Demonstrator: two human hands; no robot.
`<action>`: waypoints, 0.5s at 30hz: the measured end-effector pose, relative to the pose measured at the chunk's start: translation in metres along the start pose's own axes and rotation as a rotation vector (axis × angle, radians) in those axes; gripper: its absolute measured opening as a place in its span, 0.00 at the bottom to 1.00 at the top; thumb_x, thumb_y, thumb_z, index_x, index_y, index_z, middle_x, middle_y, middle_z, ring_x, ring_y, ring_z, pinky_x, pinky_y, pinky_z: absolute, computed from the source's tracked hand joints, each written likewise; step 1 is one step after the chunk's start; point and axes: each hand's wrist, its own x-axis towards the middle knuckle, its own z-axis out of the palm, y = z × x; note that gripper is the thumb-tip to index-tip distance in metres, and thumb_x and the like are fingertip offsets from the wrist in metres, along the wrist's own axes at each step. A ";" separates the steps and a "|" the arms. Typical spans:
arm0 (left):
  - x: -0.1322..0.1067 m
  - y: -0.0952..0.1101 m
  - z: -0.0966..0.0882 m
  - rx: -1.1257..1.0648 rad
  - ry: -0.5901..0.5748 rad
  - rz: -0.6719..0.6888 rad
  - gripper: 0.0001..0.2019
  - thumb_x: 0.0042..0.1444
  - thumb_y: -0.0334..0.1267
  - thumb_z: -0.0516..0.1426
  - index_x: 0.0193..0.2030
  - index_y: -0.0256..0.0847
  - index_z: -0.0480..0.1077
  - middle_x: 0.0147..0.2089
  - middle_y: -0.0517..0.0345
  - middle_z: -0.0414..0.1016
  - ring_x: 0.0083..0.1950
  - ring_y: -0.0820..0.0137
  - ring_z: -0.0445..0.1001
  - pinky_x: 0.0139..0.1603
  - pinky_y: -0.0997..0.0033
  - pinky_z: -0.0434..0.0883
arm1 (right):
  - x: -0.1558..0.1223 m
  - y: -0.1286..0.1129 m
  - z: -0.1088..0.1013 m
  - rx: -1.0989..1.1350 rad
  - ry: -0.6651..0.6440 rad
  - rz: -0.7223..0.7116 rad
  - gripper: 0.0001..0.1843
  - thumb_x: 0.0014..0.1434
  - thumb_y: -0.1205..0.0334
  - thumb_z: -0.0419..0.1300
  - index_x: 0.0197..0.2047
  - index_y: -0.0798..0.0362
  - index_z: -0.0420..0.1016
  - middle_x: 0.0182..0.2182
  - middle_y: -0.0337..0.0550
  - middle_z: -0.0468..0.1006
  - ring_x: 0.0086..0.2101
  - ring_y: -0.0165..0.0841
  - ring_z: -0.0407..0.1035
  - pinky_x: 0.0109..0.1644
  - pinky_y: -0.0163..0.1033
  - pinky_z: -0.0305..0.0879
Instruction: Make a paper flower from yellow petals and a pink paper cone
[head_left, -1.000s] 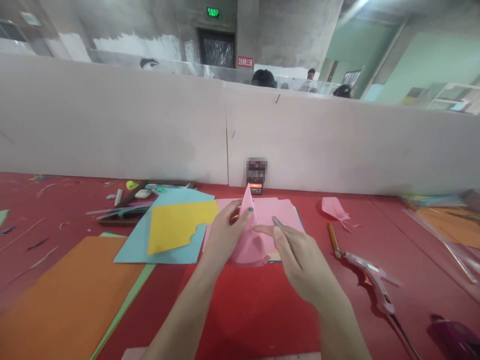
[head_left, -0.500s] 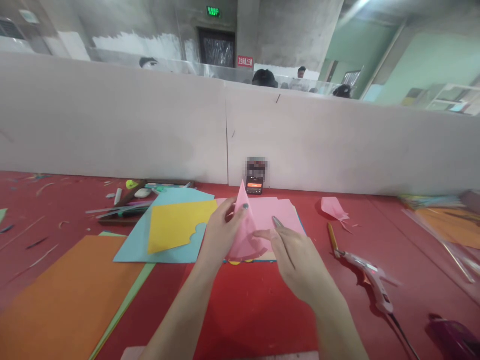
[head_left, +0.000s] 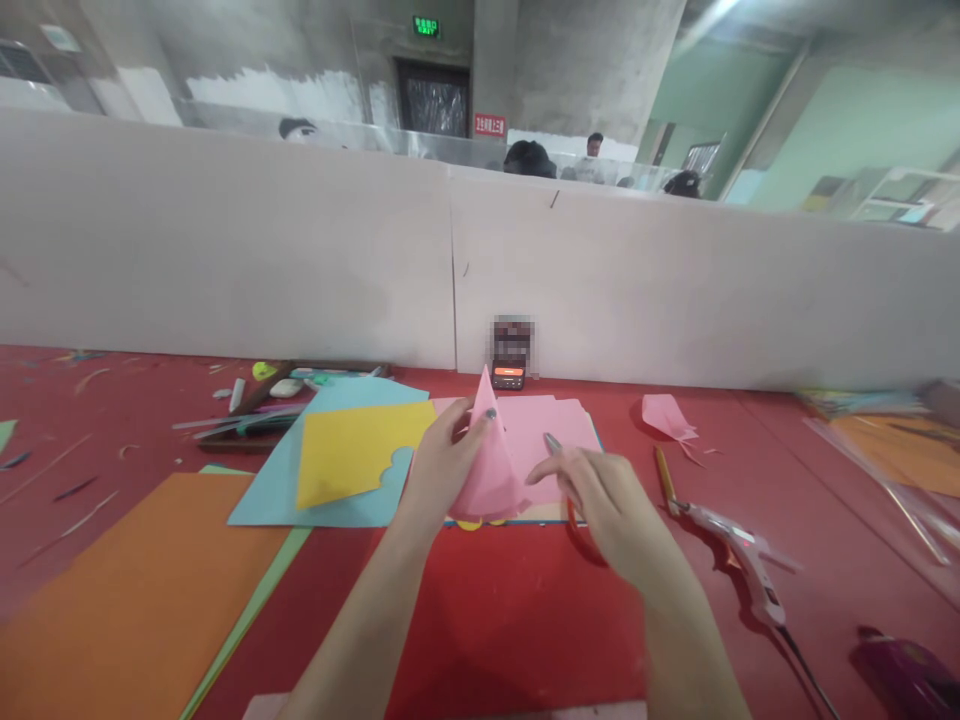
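The left hand (head_left: 439, 460) pinches an upright pink paper cone (head_left: 487, 470) over pink paper sheets (head_left: 577, 425); the right hand's (head_left: 604, 500) grip is closed around scissors (head_left: 553, 443), index finger (head_left: 546, 467) just beside the cone's right edge. Outward, the red counter (head_left: 517, 620) extends rightward to a glue gun (head_left: 757, 572), leftward beneath an orange sheet (head_left: 150, 560), and back to a white partition (head_left: 652, 280).

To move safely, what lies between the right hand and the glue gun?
In the head view, a yellowish stick lies between the right hand and the glue gun.
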 end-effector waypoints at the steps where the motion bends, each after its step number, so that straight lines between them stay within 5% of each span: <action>1: 0.000 0.001 0.000 0.003 -0.027 -0.020 0.15 0.52 0.45 0.52 0.42 0.41 0.69 0.42 0.55 0.75 0.42 0.64 0.73 0.38 0.70 0.69 | 0.003 0.003 -0.002 0.040 0.051 0.041 0.23 0.63 0.55 0.41 0.34 0.50 0.76 0.20 0.37 0.66 0.23 0.29 0.60 0.33 0.37 0.61; 6: -0.004 0.000 0.007 -0.088 -0.266 -0.101 0.15 0.50 0.48 0.53 0.38 0.41 0.70 0.37 0.54 0.76 0.37 0.64 0.73 0.36 0.67 0.69 | 0.022 0.025 0.003 0.276 0.207 0.284 0.19 0.57 0.48 0.51 0.38 0.52 0.74 0.24 0.37 0.65 0.21 0.25 0.55 0.23 0.32 0.53; 12: -0.007 -0.004 0.016 -0.017 -0.410 -0.087 0.14 0.47 0.49 0.55 0.30 0.40 0.69 0.29 0.55 0.72 0.33 0.65 0.72 0.32 0.68 0.67 | 0.028 0.039 0.010 0.591 0.058 0.389 0.20 0.49 0.44 0.57 0.23 0.55 0.69 0.17 0.31 0.55 0.18 0.24 0.48 0.21 0.32 0.43; 15: -0.006 -0.006 0.018 0.046 -0.428 -0.050 0.13 0.47 0.49 0.55 0.25 0.41 0.66 0.26 0.59 0.67 0.29 0.68 0.68 0.28 0.70 0.64 | 0.027 0.035 0.007 0.687 0.047 0.403 0.19 0.49 0.45 0.58 0.25 0.55 0.71 0.19 0.32 0.56 0.19 0.23 0.48 0.22 0.32 0.43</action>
